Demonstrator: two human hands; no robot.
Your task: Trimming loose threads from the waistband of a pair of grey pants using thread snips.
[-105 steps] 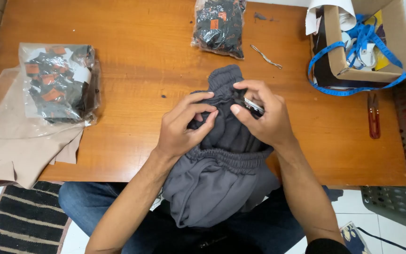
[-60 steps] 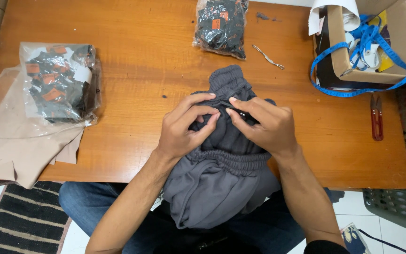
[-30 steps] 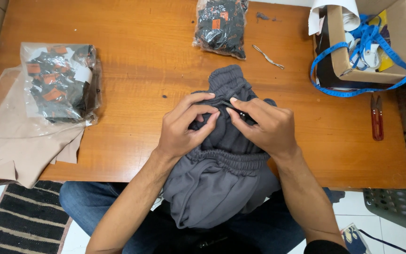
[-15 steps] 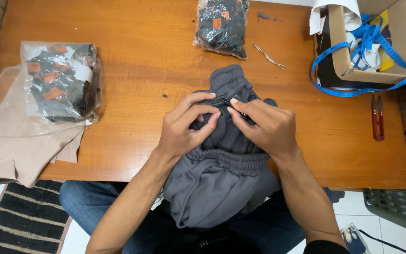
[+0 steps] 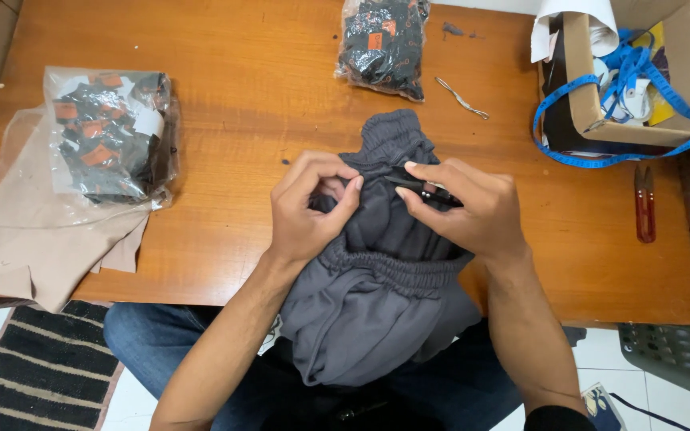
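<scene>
A dark grey garment with elastic waistbands lies bunched at the near edge of the wooden table and hangs down over my lap. My left hand pinches the grey fabric near its upper part. My right hand presses on the same fabric and pinches a small dark item with a pale tip against it. Both hands meet over the garment's middle.
Two clear bags of black and orange tags lie at the left and the top centre. Beige cloth drapes off the left edge. A cardboard box with a blue tape measure, red snips and a grey basket sit to the right.
My hands have stayed on the garment with only small finger shifts. My right hand's fingers have drawn in closer to my left.
</scene>
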